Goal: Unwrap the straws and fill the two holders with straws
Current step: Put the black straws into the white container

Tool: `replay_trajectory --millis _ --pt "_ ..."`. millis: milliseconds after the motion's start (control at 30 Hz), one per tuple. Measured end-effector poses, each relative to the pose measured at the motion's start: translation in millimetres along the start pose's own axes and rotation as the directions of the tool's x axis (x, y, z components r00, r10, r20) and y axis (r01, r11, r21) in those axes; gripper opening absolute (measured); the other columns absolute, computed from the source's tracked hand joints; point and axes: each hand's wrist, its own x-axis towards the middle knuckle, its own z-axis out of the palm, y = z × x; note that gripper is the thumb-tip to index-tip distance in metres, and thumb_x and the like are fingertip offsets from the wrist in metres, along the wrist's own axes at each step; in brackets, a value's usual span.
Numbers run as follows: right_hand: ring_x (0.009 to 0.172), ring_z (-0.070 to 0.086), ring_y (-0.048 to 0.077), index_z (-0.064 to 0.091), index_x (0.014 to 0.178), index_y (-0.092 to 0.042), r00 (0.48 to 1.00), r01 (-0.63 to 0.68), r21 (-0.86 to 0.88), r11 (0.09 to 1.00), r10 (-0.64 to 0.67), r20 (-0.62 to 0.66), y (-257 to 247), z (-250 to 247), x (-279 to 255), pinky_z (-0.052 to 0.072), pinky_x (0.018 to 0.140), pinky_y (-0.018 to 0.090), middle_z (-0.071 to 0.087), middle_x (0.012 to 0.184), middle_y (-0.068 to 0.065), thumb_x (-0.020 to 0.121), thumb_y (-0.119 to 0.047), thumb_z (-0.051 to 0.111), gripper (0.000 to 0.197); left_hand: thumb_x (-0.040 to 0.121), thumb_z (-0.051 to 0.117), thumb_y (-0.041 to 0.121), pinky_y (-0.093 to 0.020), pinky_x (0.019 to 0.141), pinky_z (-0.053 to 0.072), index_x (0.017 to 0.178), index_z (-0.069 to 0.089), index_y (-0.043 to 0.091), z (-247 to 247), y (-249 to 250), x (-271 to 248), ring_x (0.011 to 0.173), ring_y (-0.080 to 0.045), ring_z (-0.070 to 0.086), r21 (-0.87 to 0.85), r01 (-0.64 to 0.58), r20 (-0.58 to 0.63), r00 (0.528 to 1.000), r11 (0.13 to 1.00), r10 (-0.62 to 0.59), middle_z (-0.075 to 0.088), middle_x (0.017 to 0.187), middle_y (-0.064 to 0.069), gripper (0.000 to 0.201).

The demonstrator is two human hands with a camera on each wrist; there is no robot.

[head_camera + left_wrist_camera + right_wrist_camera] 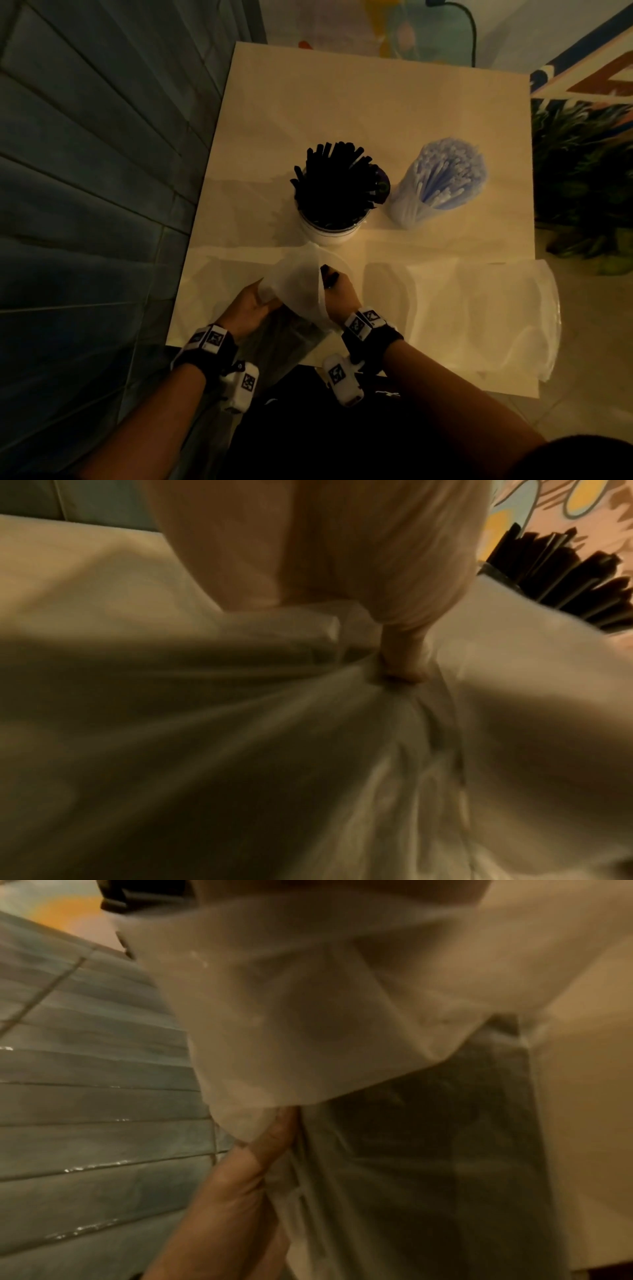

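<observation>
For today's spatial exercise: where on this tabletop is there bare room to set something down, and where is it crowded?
Bare: the far half of the cream table, beyond the white cup of black straws and clear bundle of pale straws; also left of the cup. Crowded: the near edge, where left hand and right hand hold a translucent plastic wrapper, with flat plastic sheeting alongside.

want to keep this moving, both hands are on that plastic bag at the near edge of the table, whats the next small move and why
Probably draw the few black straws out with the right hand, which grips them at the bag's mouth, while the left hand holds the plastic back. Then drop them into the white cup, already packed with black straws; the clear holder looks full too.
</observation>
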Motion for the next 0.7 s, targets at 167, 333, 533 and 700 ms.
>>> replay_trajectory --millis 167,333,533,700 --pt "0.059 0.059 0.019 0.066 0.087 -0.011 0.996 -0.046 0.394 0.918 0.072 -0.051 -5 -29 -9 0.05 0.054 0.031 0.065 0.069 0.005 0.085 -0.021 0.074 0.013 0.09 0.068 0.032 -0.026 0.09 0.052 0.12 0.062 0.022 -16 -2 3 0.101 -0.001 0.066 0.033 0.018 -0.033 0.999 0.999 -0.017 0.071 0.112 0.007 0.032" --pt "0.045 0.051 0.014 0.068 0.094 -0.008 0.987 0.043 0.435 0.899 0.03 -0.159 -2 -60 -18 0.042 0.044 0.026 0.062 0.06 0.003 0.09 -0.024 0.07 0.017 0.077 0.068 0.062 -0.037 0.101 0.048 0.132 0.056 0.021 -30 -8 8 0.114 -0.011 0.061 0.151 0.048 -0.057 0.998 0.987 -0.04 0.065 0.125 0.005 0.07" --pt "0.044 0.052 0.017 0.069 0.088 -0.007 0.994 0.044 0.31 0.95 -0.012 -0.107 3 -66 -16 0.046 0.05 0.028 0.061 0.055 0.009 0.093 -0.037 0.066 0.03 0.087 0.073 0.034 -0.033 0.09 0.046 0.128 0.05 0.016 -27 -7 17 0.116 -0.025 0.058 0.291 0.095 -0.116 0.991 0.952 -0.064 0.06 0.123 -0.003 0.051" --pt "0.042 0.051 0.013 0.068 0.09 -0.007 0.994 0.047 0.301 0.952 -0.014 -0.111 -6 -61 -16 0.045 0.05 0.025 0.059 0.052 0.003 0.092 -0.038 0.066 0.032 0.083 0.077 0.025 -0.032 0.084 0.043 0.127 0.045 0.024 -24 6 16 0.106 -0.02 0.055 0.264 0.061 -0.104 0.994 0.963 -0.035 0.055 0.117 0.001 0.055"
